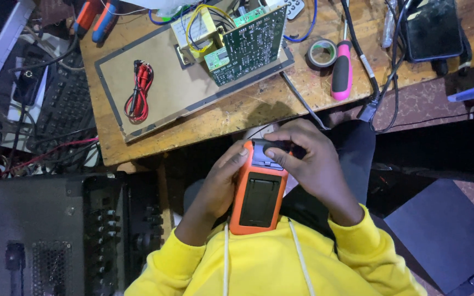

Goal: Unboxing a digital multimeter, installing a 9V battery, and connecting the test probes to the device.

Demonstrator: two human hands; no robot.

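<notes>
An orange multimeter lies back side up in my lap, its dark rear panel facing me. My left hand grips its left edge, thumb on the top corner. My right hand wraps over its top right end, fingertips on the grey upper part and on a small dark piece there. Both arms wear yellow sleeves. The meter's front face is hidden.
A wooden workbench ahead carries a board with a green circuit board, a transformer with yellow wire, coiled red and black probe leads, a pink-handled screwdriver, a tape roll. A black amplifier sits left.
</notes>
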